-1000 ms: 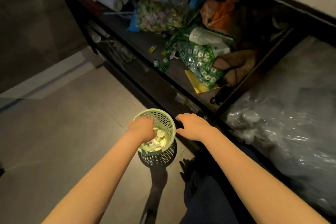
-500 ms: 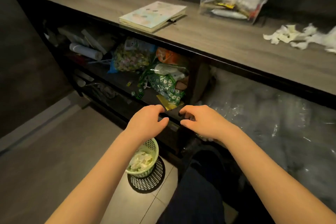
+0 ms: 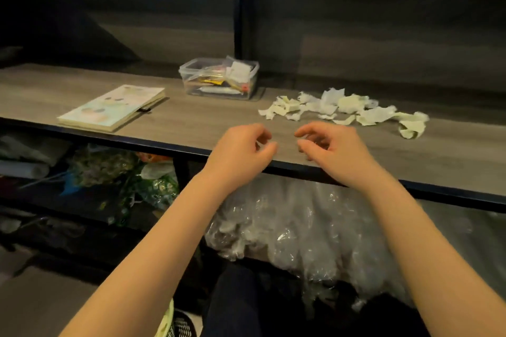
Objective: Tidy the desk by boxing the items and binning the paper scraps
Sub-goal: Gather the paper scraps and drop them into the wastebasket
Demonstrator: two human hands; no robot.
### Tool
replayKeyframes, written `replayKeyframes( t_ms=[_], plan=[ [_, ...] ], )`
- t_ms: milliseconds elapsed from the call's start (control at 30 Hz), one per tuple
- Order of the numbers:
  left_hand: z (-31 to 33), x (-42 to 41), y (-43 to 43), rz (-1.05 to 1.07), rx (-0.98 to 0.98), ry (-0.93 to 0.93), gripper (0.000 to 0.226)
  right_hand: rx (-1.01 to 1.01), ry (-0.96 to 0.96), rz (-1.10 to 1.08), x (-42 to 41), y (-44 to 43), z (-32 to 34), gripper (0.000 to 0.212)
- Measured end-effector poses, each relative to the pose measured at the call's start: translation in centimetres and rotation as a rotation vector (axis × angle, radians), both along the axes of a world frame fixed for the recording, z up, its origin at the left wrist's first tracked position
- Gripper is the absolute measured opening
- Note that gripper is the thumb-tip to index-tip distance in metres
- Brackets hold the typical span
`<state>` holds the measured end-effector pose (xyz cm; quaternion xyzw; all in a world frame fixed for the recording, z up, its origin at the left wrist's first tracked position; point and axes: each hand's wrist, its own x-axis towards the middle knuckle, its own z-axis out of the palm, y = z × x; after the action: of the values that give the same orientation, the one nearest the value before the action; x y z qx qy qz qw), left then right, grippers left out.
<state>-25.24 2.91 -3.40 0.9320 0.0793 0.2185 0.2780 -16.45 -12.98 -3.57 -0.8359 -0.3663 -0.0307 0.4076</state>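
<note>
1. Hovering side by side over the front edge of the desk (image 3: pixel 191 123), the left hand (image 3: pixel 241 154) and the right hand (image 3: pixel 335 153) are each loosely curled, thumb and fingertips apart, with nothing held in either.
2. Whether either hand touches the wood cannot be told. A narrow strip of bare grey wood-grain top shows between them.
3. Torn paper scraps (image 3: pixel 345 108), white and pale yellow-green, lie in a loose heap on the desk beyond the right hand, apart from its fingers.
4. A clear plastic box (image 3: pixel 219 78), open at the top and holding small packets and slips, stands further back, left of the scraps and near the dark rear panel (image 3: pixel 356 35).
5. A pastel-covered book (image 3: pixel 112 107) lies flat by the front edge, well apart from the left hand.
6. Under the desk on the left, a shelf carries bags of wrapped sweets (image 3: pixel 109 169) and a white roll (image 3: pixel 24 169). Crumpled clear plastic sheeting (image 3: pixel 301 227) fills the space on the right.
7. A pale green perforated bin (image 3: pixel 165 320) shows only its rim at the bottom edge, on the floor beside the person's dark-clad leg (image 3: pixel 235 304).
8. Bright daylight shows in a band above the rear panel.
</note>
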Motion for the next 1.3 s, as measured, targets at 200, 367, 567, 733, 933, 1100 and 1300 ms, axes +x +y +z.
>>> replayKeyframes(
  t_ms=[200, 367, 567, 733, 933, 1100, 1300],
  plan=[
    [0.4, 10.1, -3.0, -0.098, 0.039, 0.098, 0.032, -0.123, -0.019, -0.232, 6.4, -5.8, 0.1, 0.018],
    [-0.7, 16.4, -4.6, -0.085, 0.132, 0.14, 0.034, -0.244, -0.102, -0.427, 12.7, -10.1, -1.1, 0.026],
    [-2.0, 21.0, -5.0, -0.042, 0.292, 0.187, 0.048, -0.357, -0.029, -0.606, 19.4, -12.5, -1.6, 0.064],
    [-2.7, 23.0, -6.4, -0.123, 0.322, 0.321, 0.067, -0.429, 0.089, -0.532, 20.2, -12.5, -2.8, 0.052],
    [-2.4, 24.4, -7.5, -0.11, 0.354, 0.319, 0.065, -0.221, -0.091, -0.537, 20.3, -12.4, -3.6, 0.027],
    [-3.2, 24.8, -7.6, -0.149, 0.325, 0.186, 0.028, 0.037, -0.136, -0.508, 20.5, -11.8, -3.0, 0.041],
    [-3.2, 24.6, -7.4, -0.211, 0.194, 0.114, 0.01, 0.309, -0.099, -0.65, 20.4, -12.3, -2.1, 0.03]
  ],
)
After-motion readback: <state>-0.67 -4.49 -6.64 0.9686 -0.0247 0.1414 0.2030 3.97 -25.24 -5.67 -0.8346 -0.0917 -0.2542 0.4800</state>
